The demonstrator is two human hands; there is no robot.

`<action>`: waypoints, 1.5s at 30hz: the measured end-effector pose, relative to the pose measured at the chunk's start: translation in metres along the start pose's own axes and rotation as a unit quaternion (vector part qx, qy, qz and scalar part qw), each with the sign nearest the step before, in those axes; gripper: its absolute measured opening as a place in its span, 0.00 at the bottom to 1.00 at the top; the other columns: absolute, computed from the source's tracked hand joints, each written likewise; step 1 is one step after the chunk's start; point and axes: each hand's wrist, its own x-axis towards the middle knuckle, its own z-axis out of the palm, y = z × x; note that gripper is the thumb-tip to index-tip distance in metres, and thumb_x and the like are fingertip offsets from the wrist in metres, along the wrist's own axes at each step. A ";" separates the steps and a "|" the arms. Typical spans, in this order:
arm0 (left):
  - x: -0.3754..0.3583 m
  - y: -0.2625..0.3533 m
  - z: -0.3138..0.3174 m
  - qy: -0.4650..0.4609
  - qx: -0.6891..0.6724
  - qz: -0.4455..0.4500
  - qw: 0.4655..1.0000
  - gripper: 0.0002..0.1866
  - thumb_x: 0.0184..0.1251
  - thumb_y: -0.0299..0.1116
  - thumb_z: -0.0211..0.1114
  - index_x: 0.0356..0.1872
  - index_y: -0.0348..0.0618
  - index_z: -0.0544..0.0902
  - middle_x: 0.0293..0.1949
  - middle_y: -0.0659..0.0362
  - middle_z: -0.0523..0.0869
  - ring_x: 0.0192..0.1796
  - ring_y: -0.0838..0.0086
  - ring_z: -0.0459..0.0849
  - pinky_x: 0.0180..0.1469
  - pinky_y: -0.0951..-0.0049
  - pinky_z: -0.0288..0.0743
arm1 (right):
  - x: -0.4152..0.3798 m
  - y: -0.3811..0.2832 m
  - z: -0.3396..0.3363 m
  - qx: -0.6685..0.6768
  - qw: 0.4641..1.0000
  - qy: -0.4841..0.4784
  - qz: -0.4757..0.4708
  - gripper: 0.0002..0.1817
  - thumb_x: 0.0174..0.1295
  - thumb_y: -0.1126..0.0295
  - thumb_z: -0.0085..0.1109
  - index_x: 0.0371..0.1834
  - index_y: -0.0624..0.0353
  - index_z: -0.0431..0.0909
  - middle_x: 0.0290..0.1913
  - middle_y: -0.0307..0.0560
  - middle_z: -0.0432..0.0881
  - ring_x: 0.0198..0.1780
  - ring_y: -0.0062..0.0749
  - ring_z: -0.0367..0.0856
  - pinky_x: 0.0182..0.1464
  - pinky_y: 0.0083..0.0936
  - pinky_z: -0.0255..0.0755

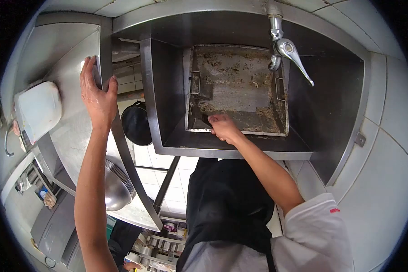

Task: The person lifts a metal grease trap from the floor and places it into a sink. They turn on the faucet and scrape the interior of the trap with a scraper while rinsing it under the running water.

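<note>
My left hand (97, 93) lies on the edge of the steel counter (72, 63) to the left, its fingers stretched out and nothing in its grasp. Down in the sink (331, 104), my right hand (223, 127) is closed at the near left part of a shallow metal tray (254, 102). A small dark thing (206, 119) pokes out from its fingers; its kind cannot be made out. Brown grime and residue cover the tray's floor, with a paler, scraped-looking area in the middle. Wire handles (195, 83) stand at the tray's two sides.
A lever faucet (285, 47) juts over the sink's far right. Stacked steel bowls (118, 186) and a white plastic container or board (40, 109) are on the counter. A black round bin or pot (135, 123) stands below, between counter and sink. Another person's hand (132, 266) shows at the bottom.
</note>
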 end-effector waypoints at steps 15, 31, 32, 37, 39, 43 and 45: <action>-0.001 0.011 0.000 0.004 -0.002 0.000 1.000 0.29 0.43 0.27 0.60 0.52 0.43 0.64 0.55 0.50 0.65 0.57 0.58 0.63 0.58 0.64 0.56 | 0.042 -0.017 -0.008 -0.056 0.997 -0.049 -0.004 0.12 0.57 0.63 0.44 0.23 0.60 0.68 0.12 0.41 0.66 0.07 0.20 0.58 0.07 0.21 0.47; 0.002 0.007 -0.001 0.003 0.002 -0.003 1.000 0.29 0.42 0.28 0.59 0.52 0.44 0.64 0.55 0.52 0.65 0.57 0.59 0.63 0.58 0.62 0.55 | 0.027 -0.030 -0.019 -0.081 0.995 -0.063 0.021 0.13 0.58 0.62 0.41 0.28 0.61 0.68 0.14 0.42 0.67 0.09 0.19 0.55 0.08 0.18 0.47; 0.001 0.006 -0.001 0.004 0.001 -0.004 1.000 0.29 0.42 0.28 0.59 0.52 0.44 0.64 0.55 0.52 0.65 0.57 0.59 0.63 0.58 0.62 0.55 | 0.028 -0.033 -0.016 -0.082 0.995 -0.062 0.020 0.13 0.58 0.62 0.41 0.28 0.61 0.68 0.14 0.42 0.67 0.09 0.19 0.55 0.08 0.18 0.47; 0.001 0.005 0.000 0.002 0.002 -0.006 1.000 0.29 0.43 0.28 0.59 0.52 0.44 0.64 0.55 0.52 0.64 0.58 0.59 0.62 0.57 0.63 0.56 | 0.050 -0.059 -0.010 -0.165 0.985 -0.041 0.015 0.14 0.56 0.63 0.41 0.20 0.61 0.68 0.13 0.41 0.67 0.09 0.18 0.55 0.08 0.19 0.46; 0.002 0.006 0.000 0.004 0.002 0.004 1.000 0.29 0.43 0.29 0.59 0.52 0.44 0.64 0.55 0.52 0.64 0.57 0.59 0.63 0.57 0.63 0.56 | 0.052 -0.063 -0.009 -0.167 0.985 -0.041 0.025 0.14 0.56 0.64 0.39 0.18 0.60 0.66 0.12 0.41 0.68 0.09 0.17 0.55 0.08 0.19 0.44; 0.001 0.011 0.001 0.003 0.010 -0.011 1.000 0.29 0.42 0.28 0.60 0.51 0.43 0.65 0.55 0.51 0.65 0.57 0.58 0.63 0.57 0.63 0.56 | 0.078 -0.062 -0.018 -0.115 0.987 -0.081 0.077 0.10 0.54 0.66 0.36 0.20 0.58 0.63 0.12 0.41 0.67 0.09 0.15 0.52 0.08 0.17 0.41; 0.001 0.017 0.000 0.005 0.008 0.001 1.000 0.29 0.42 0.27 0.60 0.51 0.43 0.65 0.54 0.51 0.65 0.57 0.58 0.63 0.57 0.64 0.56 | 0.088 -0.057 -0.026 -0.117 0.985 -0.108 0.073 0.09 0.54 0.67 0.36 0.21 0.58 0.63 0.12 0.41 0.67 0.09 0.14 0.51 0.08 0.17 0.40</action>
